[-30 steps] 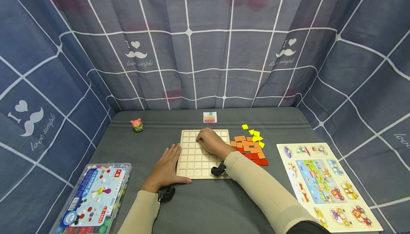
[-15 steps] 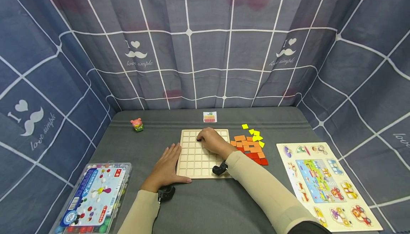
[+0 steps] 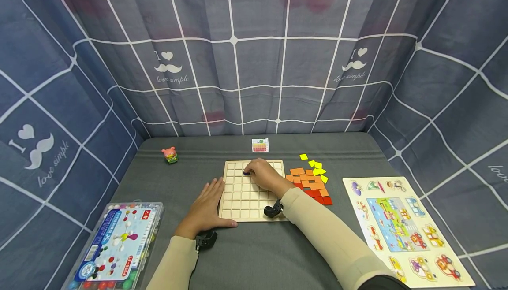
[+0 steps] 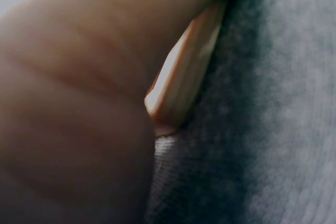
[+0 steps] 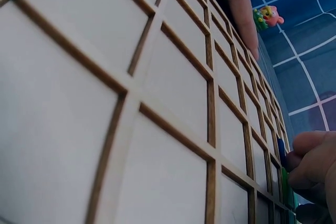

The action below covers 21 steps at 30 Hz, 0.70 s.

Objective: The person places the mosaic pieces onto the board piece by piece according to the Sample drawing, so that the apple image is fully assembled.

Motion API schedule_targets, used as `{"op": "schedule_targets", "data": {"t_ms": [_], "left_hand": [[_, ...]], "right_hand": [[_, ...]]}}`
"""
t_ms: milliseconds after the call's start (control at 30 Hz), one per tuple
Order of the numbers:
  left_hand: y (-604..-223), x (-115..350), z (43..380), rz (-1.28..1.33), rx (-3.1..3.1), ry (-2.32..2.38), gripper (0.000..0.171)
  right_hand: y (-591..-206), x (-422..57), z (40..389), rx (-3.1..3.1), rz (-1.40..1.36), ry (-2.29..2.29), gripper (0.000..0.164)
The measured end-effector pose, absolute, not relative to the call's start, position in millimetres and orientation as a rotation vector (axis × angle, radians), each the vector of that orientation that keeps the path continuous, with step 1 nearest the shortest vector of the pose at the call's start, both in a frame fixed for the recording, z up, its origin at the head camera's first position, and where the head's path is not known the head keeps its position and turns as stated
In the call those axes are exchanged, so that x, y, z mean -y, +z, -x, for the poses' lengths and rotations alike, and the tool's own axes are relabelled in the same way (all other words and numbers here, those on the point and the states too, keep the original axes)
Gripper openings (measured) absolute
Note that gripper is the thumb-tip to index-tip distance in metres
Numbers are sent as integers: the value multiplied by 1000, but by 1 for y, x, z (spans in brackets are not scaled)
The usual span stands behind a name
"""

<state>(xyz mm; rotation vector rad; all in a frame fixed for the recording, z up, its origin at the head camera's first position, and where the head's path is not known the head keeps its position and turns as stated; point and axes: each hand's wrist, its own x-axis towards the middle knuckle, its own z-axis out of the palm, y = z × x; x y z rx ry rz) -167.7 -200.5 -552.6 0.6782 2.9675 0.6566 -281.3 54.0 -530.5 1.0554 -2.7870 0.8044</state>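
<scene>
A pale wooden grid board (image 3: 234, 202) lies flat in the middle of the grey table. My left hand (image 3: 206, 208) rests along its left edge with fingers straight, the thumb by the near corner. In the left wrist view, part of that hand (image 4: 79, 93) covers most of the board's edge (image 4: 184, 72). Over the board's upper part, my right hand (image 3: 263, 176) pinches a small dark blue tile (image 3: 246, 173) at the grid. The right wrist view shows the blue tile (image 5: 282, 151) by the fingertips, with a green piece (image 5: 286, 186) partly hidden under the hand.
Orange tiles (image 3: 307, 178), red tiles (image 3: 313, 194) and yellow tiles (image 3: 318, 171) lie right of the board. A small picture card (image 3: 259, 145) lies behind it. A pig figurine (image 3: 169, 154), a plastic case (image 3: 115, 246) and a picture puzzle board (image 3: 357, 224) lie farther out.
My right hand shifts very slightly at the same place on the board, and a little more of the dark blue tile shows at its fingertips. The left hand stays still.
</scene>
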Motion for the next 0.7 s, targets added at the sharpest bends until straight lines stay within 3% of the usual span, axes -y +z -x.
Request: {"op": "schedule_targets", "data": {"t_ms": [700], "left_hand": [[-555, 201, 168, -704, -2983, 638, 150]], "right_hand": [[-532, -57, 281, 2793, -1049, 838, 32]]}}
